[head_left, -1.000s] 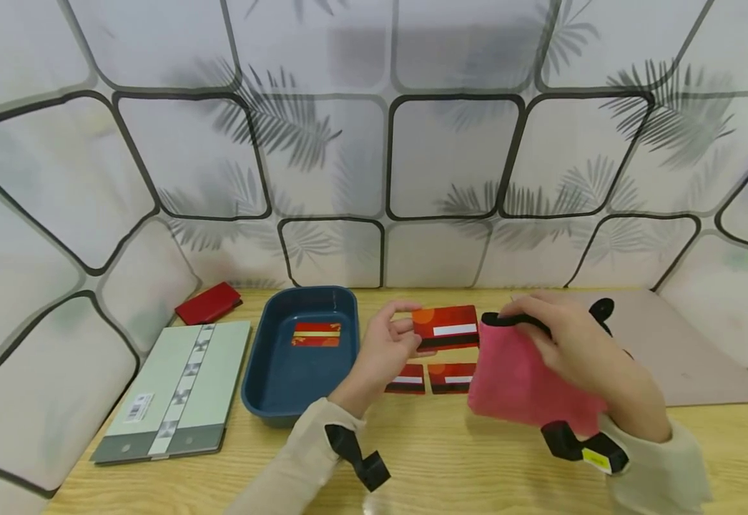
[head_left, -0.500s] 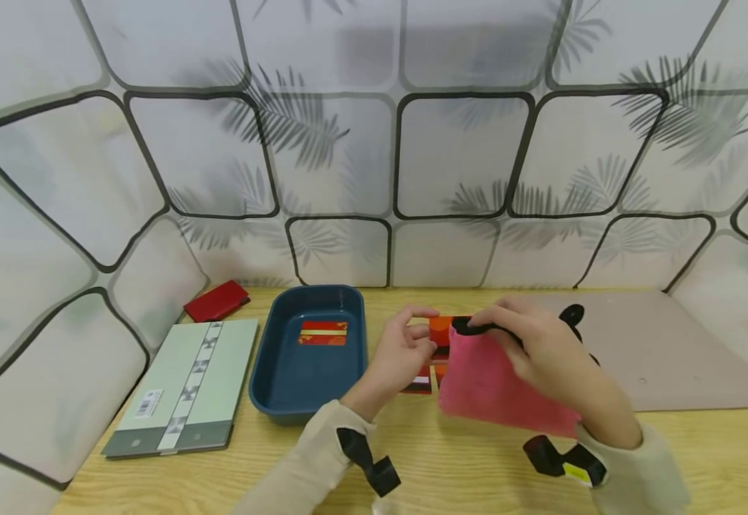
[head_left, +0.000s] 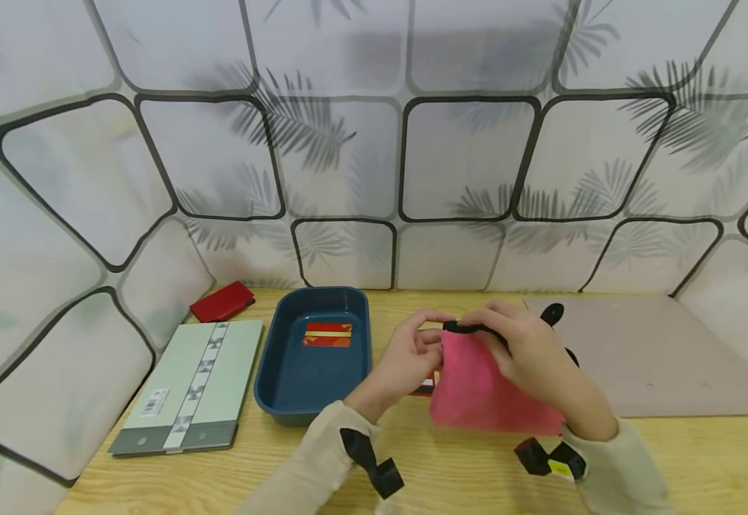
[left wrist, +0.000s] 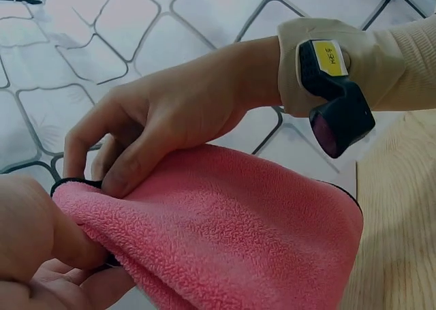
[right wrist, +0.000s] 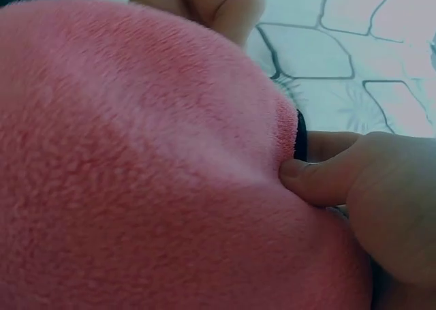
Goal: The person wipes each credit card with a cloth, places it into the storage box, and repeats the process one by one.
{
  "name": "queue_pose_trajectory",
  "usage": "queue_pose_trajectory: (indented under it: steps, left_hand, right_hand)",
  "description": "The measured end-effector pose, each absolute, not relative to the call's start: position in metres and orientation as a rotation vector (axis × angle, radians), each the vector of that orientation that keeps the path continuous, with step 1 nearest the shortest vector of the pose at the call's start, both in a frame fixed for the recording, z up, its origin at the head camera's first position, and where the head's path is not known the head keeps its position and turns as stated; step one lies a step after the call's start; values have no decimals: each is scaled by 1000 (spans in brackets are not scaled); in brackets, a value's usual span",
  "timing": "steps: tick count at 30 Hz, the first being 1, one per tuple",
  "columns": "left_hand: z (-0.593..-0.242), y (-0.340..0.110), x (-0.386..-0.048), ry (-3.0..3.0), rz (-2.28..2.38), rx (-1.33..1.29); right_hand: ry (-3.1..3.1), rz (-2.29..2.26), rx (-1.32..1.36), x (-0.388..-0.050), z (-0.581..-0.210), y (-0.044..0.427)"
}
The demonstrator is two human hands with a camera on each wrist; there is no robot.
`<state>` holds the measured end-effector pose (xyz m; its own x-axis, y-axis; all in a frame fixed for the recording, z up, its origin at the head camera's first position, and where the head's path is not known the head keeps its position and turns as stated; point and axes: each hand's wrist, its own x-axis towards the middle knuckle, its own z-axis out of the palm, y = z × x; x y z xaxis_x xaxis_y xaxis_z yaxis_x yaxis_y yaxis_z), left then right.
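Note:
A pink plush pouch (head_left: 496, 386) with black edging is held above the table by my right hand (head_left: 535, 350). The right thumb and fingers pinch its black-trimmed upper rim. My left hand (head_left: 409, 365) is at the pouch's left end, index finger by the rim and the others curled. In the left wrist view, the left thumb (left wrist: 75, 245) reaches under the pink fabric at the mouth, pinching what shows only as a thin dark edge. The red card this hand held is otherwise hidden. Below, part of another red card (head_left: 424, 387) shows on the table.
Left of the hands stands a blue tray (head_left: 312, 408) with a red and gold card (head_left: 327, 334) inside. Further left lie a pale green notebook (head_left: 184, 386) and a red wallet-like case (head_left: 222, 302). A beige mat (head_left: 663, 357) covers the right side.
The right hand has moved the pouch leftward to the left hand, and the red card has passed out of sight behind or into it. The cards on the table are mostly covered now.

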<state>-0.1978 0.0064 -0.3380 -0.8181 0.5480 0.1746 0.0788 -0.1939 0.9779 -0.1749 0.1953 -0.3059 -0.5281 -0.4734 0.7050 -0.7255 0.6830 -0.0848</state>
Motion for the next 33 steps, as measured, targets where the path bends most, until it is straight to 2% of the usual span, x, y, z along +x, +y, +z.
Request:
queue_pose_trajectory:
  steps: [11, 23, 33]
  left_hand:
    - [-339, 9, -199, 1761, 2084, 677]
    - [-338, 5, -201, 1754, 2110, 694]
    - [-333, 2, -202, 1834, 2100, 623]
  right_hand:
    - [-2278, 409, 844, -174, -311, 195]
    - [-2226, 450, 892, -178, -304, 208]
    - [-2293, 413, 765, -178, -300, 226]
